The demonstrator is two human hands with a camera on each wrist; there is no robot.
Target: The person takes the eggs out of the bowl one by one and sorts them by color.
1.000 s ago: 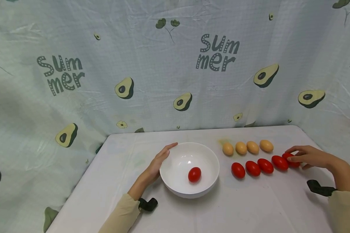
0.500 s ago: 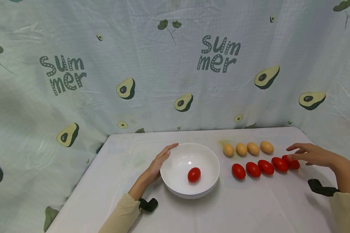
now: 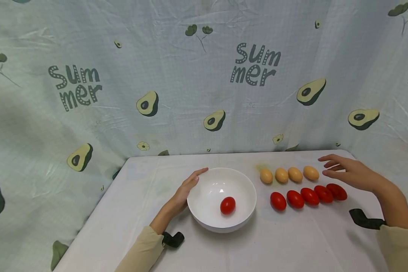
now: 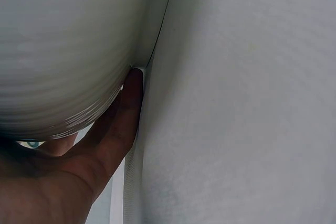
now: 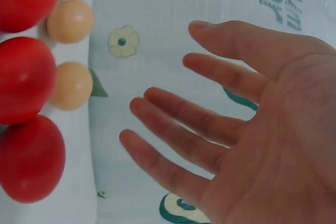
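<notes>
A white bowl (image 3: 207,217) stands mid-table with one red egg (image 3: 227,205) inside. My left hand (image 3: 181,194) rests against the bowl's left side; in the left wrist view its fairly straight fingers (image 4: 118,129) lie along the bowl's outer wall (image 4: 63,51). Several glossy red eggs (image 3: 309,197) lie in a row right of the bowl. Behind them is a row of several smaller yellow-tan eggs (image 3: 295,175). My right hand (image 3: 355,173) hovers beyond the right end of the rows, holding nothing. Its fingers (image 5: 168,166) are spread and loosely extended in the right wrist view.
A white cloth covers the table (image 3: 278,241). A pale curtain (image 3: 176,75) printed with avocados and lettering hangs behind and to the left. A black strap (image 3: 365,220) is on the right wrist, another strap (image 3: 173,239) on the left.
My right hand has left the rightmost red egg, rising and shifting back and left toward the yellow-tan eggs. The two rightmost red eggs have shifted slightly left. My left hand stays at the bowl.
</notes>
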